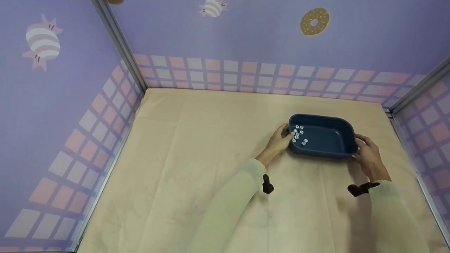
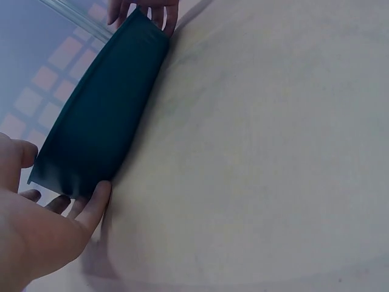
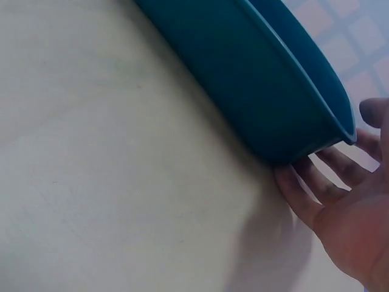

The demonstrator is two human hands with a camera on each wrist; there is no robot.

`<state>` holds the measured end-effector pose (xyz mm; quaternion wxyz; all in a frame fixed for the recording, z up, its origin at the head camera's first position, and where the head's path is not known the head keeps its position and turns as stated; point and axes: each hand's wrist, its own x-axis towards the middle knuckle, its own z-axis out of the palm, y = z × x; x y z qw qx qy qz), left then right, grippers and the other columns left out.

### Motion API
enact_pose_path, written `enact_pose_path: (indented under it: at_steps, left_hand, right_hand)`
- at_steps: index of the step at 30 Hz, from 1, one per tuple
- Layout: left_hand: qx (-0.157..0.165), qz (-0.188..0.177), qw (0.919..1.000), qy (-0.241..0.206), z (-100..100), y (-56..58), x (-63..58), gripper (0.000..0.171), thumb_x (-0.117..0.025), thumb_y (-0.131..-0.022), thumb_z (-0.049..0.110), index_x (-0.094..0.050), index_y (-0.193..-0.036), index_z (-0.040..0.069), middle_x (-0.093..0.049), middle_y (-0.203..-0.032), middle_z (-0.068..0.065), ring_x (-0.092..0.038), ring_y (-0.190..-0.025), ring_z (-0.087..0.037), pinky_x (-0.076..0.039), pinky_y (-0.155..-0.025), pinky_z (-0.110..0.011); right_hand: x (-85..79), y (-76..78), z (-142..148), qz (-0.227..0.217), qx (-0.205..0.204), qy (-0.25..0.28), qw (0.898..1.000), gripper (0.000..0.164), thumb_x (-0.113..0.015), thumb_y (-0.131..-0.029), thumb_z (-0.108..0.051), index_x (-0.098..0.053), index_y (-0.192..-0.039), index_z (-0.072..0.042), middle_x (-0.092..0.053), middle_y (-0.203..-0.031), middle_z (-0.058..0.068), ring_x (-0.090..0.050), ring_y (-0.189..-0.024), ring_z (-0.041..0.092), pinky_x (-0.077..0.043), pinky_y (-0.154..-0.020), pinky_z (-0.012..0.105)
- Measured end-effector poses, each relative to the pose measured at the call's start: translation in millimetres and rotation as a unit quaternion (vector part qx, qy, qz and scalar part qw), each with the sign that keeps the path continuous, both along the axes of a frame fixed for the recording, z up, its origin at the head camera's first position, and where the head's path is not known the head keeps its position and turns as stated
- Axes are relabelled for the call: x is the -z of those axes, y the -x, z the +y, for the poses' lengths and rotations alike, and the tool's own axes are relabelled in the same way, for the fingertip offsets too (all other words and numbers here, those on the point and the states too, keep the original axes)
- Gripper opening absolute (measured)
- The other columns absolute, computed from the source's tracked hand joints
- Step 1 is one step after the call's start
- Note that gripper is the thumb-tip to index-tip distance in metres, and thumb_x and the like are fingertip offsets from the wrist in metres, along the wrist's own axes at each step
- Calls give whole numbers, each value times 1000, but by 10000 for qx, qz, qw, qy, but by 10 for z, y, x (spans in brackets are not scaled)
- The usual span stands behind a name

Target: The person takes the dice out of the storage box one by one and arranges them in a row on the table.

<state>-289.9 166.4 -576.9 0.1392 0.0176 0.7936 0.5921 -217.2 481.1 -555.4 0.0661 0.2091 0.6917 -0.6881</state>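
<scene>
A deep dark blue tray (image 1: 325, 137) with rounded corners is held between both hands over the right part of the table. My left hand (image 1: 278, 143) grips its left end, thumb at the rim and fingers against the outside wall, as the left wrist view shows. At the opposite end my right hand (image 1: 370, 156) holds the tray, fingertips around the lower edge and thumb near the rim. Several small white dice (image 1: 297, 136) with dark marks lie bunched inside the left end, close to the left thumb.
Cream cloth (image 1: 197, 158) covers the table. Purple patterned panels (image 1: 246, 35) stand at the back and both sides, joined by grey metal posts (image 1: 123, 45). A black strap piece (image 1: 267, 184) shows at the left wrist, another (image 1: 362, 189) at the right wrist.
</scene>
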Motion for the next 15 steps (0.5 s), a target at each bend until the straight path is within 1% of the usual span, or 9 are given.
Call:
enact_pose_path:
  at_steps: [1, 2, 4, 6, 9, 11, 15]
  left_hand:
    - [1, -10, 10000, 2, 2, 1, 8, 54, -58, -109, 22, -45, -162, 21, -56, -154, 0, -54, -140, -14, -42, -116, -26]
    - [4, -26, 10000, 7, 4, 2, 14, 54, -58, -109, 22, -46, -161, 21, -57, -152, 1, -55, -139, -14, -43, -115, -26]
    - [9, -38, 10000, -25, 7, 7, 22, 53, -58, -109, 21, -48, -160, 23, -59, -150, 1, -56, -136, -13, -46, -112, -27]
    - [19, -35, 10000, -44, 3, 6, 17, 53, -58, -109, 20, -48, -160, 23, -59, -149, 1, -57, -135, -13, -48, -109, -27]
    - [31, -82, 9997, -235, -28, -27, -17, 53, -59, -109, 18, -48, -160, 23, -60, -148, -1, -58, -133, -15, -54, -103, -29]
    - [26, -136, 9991, -394, -68, -70, -53, 53, -61, -108, 17, -49, -160, 24, -59, -147, -1, -59, -133, -16, -57, -98, -30]
    - [87, -179, 9975, -677, -178, -202, -125, 55, -63, -107, 17, -49, -159, 25, -58, -149, -1, -58, -136, -19, -59, -97, -32]
  right_hand:
    - [6, -10, 6, 10, 18, 162, 9999, 63, -50, -113, -37, -27, -169, -21, -46, -149, 4, -53, -131, 18, -53, -97, 30]
    - [11, -16, 12, 16, -4, 200, 9998, 62, -49, -113, -36, -27, -169, -21, -48, -144, 0, -54, -128, 15, -54, -96, 30]
    - [15, -21, 16, 23, -64, 193, 9998, 61, -48, -114, -35, -27, -170, -21, -50, -139, -3, -56, -126, 14, -53, -94, 29]
    - [11, -16, 9, 54, -95, 132, 9999, 60, -48, -114, -33, -28, -169, -20, -49, -140, -3, -56, -125, 13, -53, -92, 27]
    - [-5, -25, -3, 90, -160, 66, 9998, 58, -48, -114, -31, -30, -168, -20, -47, -143, 0, -56, -124, 14, -54, -90, 27]
    - [-30, -42, -8, 142, -248, 14, 9996, 57, -48, -114, -31, -32, -168, -19, -47, -143, 2, -57, -123, 15, -56, -90, 28]
    - [-94, -121, 8, 310, -468, 33, 9984, 55, -49, -114, -28, -35, -165, -15, -47, -143, 3, -60, -119, 16, -59, -88, 31]
